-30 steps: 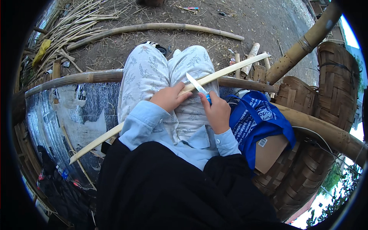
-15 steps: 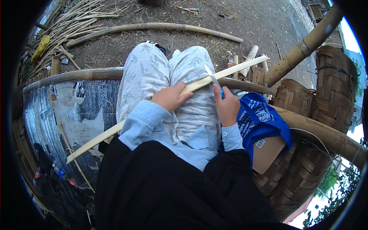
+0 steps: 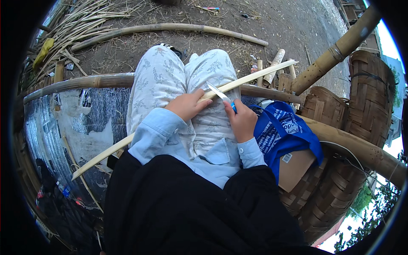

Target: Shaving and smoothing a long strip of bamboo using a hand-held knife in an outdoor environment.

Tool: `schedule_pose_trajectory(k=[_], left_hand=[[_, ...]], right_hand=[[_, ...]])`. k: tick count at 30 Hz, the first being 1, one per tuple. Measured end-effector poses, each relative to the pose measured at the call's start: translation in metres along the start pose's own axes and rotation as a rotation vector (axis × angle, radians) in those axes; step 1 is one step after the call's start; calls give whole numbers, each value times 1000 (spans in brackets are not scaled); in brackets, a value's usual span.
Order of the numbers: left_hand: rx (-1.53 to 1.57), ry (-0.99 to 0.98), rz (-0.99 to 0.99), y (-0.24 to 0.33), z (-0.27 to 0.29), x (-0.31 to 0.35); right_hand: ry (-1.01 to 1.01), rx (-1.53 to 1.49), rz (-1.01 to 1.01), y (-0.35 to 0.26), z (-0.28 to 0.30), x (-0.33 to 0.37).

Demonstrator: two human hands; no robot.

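A long, pale bamboo strip (image 3: 262, 75) lies slantwise across my lap, its far end up to the right and its near end down to the left. My left hand (image 3: 190, 105) is closed around its middle, above my thighs. In my right hand (image 3: 243, 122) is a knife (image 3: 218, 91) with a blue handle, gripped with the fingers wrapped round it. The blade points up and left, and lies against the strip just right of my left hand. Part of the strip is hidden under my left hand and sleeve.
To my right, a blue bag (image 3: 278, 127) holds a brown cardboard piece (image 3: 296, 169). Woven bamboo panels (image 3: 327, 204) and thick bamboo poles (image 3: 338, 53) stand beyond it. A silvery sheet (image 3: 55, 123) covers the seat at left. Split strips (image 3: 91, 25) are heaped at far left.
My right hand has moved left with the knife, bringing the blade along the strip closer to my left hand. The left hand keeps its hold.
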State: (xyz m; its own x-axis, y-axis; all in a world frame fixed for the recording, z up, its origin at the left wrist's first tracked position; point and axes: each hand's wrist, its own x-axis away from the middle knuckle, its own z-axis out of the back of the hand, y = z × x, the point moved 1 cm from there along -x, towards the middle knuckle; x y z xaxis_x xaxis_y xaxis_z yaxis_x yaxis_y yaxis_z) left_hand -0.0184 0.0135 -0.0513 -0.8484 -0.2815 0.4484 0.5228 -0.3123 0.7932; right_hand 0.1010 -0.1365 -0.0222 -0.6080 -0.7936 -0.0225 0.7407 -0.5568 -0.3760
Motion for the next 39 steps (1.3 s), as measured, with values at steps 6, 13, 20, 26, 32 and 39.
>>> schedule_pose_trajectory(k=[6, 13, 20, 26, 32, 39], left_hand=[[44, -23, 16, -3, 2, 2], [42, -28, -5, 1, 1, 1], [-4, -52, 17, 2, 3, 3], [-70, -3, 13, 7, 0, 4], [-51, 8, 11, 1, -1, 5], [-64, -3, 26, 0, 0, 4]], right_hand=[[47, 43, 98, -3, 2, -5], [-7, 62, 158, -8, -2, -4], [20, 47, -90, 5, 1, -8], [106, 149, -277, 35, 16, -30], [48, 170, -162, 34, 10, -27], [-129, -203, -145, 20, 4, -25]])
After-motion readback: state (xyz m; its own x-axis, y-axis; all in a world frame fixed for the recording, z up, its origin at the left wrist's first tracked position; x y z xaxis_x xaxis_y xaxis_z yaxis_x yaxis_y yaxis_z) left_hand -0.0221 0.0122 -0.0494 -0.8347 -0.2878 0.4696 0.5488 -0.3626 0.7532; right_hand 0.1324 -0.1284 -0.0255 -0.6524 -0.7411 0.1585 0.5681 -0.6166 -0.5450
